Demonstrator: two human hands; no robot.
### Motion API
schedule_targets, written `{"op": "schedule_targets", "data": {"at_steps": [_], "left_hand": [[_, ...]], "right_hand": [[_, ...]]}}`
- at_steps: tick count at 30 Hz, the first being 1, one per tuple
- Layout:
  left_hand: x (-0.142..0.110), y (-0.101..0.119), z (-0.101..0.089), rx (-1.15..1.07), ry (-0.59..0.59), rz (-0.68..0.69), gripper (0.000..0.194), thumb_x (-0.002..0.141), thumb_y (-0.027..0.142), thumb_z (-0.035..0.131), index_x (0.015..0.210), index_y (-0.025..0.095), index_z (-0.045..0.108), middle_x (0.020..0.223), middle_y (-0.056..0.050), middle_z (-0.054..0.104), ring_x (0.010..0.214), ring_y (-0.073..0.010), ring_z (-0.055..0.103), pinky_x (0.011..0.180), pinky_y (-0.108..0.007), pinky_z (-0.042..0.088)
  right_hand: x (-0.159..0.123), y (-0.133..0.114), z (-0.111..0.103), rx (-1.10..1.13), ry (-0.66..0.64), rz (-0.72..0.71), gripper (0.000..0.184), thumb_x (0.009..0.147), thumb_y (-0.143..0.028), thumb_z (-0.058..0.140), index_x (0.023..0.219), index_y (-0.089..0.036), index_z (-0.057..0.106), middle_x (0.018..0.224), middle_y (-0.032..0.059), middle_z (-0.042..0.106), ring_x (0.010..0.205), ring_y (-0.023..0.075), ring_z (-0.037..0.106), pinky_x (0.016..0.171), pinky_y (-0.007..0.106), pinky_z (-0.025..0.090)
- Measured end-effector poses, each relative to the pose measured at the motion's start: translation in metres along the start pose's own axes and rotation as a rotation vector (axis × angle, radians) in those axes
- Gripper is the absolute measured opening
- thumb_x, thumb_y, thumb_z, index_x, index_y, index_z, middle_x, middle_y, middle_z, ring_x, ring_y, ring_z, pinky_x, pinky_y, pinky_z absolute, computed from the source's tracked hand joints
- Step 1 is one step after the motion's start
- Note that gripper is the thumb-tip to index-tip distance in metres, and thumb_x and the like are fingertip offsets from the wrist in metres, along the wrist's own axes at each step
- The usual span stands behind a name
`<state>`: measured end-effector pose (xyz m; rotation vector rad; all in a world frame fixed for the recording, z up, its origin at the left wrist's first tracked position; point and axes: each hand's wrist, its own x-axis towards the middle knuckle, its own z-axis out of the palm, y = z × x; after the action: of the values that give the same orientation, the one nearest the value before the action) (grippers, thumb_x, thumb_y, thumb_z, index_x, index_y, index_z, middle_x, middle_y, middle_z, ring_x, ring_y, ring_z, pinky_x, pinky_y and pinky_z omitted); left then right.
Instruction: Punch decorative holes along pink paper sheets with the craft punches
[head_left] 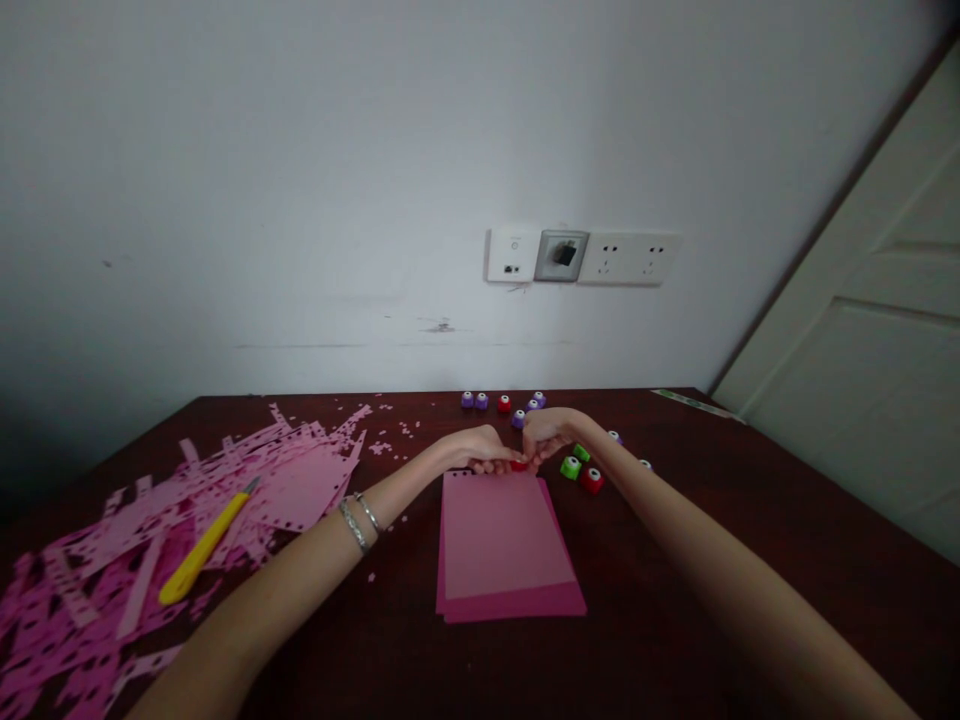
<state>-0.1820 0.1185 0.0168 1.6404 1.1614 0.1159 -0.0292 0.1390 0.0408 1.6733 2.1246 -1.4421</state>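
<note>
Both of my hands meet at the far edge of a stack of pink paper [502,540] lying on the dark table. A small red craft punch [518,465] sits on that edge, partly covered by fingers. My left hand [484,448], below a wrist with silver bangles [356,522], is closed with its fingers at the paper and the punch's left side. From the right, my right hand [544,435] is closed on the punch. A few punched holes [459,474] show along the top edge, left of the punch.
Pink paper scraps [97,590] heap on the left, with a yellow-handled cutter [206,545] on top. Purple punches [474,400], green punches [571,467] and another red punch [592,480] stand around my hands. A ruler-like strip [697,404] lies far right. Wall sockets [628,258] are behind.
</note>
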Motion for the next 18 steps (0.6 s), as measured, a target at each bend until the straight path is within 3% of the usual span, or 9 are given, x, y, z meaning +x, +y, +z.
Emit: {"op": "schedule_targets", "data": {"at_steps": [3,9,14,18], "left_hand": [[-0.002,-0.005,0.002,0.046,0.049,0.057,0.050,0.063,0.061,0.063,0.057,0.011,0.058,0.051,0.001,0.052,0.040,-0.0044,0.036,0.039,-0.021,0.024],[-0.004,-0.013,0.002,0.158,0.271,0.183,0.046,0.079,0.055,0.047,0.061,0.014,0.055,0.048,0.002,0.048,0.039,-0.0067,0.040,0.041,-0.021,0.030],[-0.025,-0.013,0.010,0.571,0.529,0.248,0.022,0.080,0.035,0.050,0.077,0.016,0.061,0.075,-0.004,0.061,0.070,-0.0160,0.057,0.060,-0.025,0.040],[-0.048,-0.018,0.045,0.946,0.566,0.377,0.027,0.086,0.026,0.038,0.097,0.012,0.058,0.103,-0.013,0.056,0.102,-0.0264,0.050,0.083,-0.037,0.040]], "right_hand": [[-0.011,0.005,0.002,0.047,0.009,0.075,0.008,0.062,-0.010,0.063,0.054,-0.010,0.063,0.053,0.0053,0.065,0.048,0.0086,0.058,0.043,0.014,0.043],[-0.034,0.019,0.009,0.007,0.179,-0.068,0.016,0.069,-0.025,0.065,0.073,-0.009,0.066,0.060,0.0057,0.064,0.052,0.0113,0.059,0.046,0.019,0.048],[-0.032,0.028,0.021,-0.162,0.350,-0.334,0.043,0.070,-0.030,0.064,0.108,-0.011,0.060,0.086,0.0085,0.066,0.061,0.0137,0.058,0.046,0.022,0.046],[-0.024,0.035,0.028,-0.327,0.402,-0.499,0.034,0.069,-0.022,0.063,0.102,-0.012,0.065,0.094,0.0079,0.066,0.074,0.0160,0.059,0.066,0.026,0.047]]}}
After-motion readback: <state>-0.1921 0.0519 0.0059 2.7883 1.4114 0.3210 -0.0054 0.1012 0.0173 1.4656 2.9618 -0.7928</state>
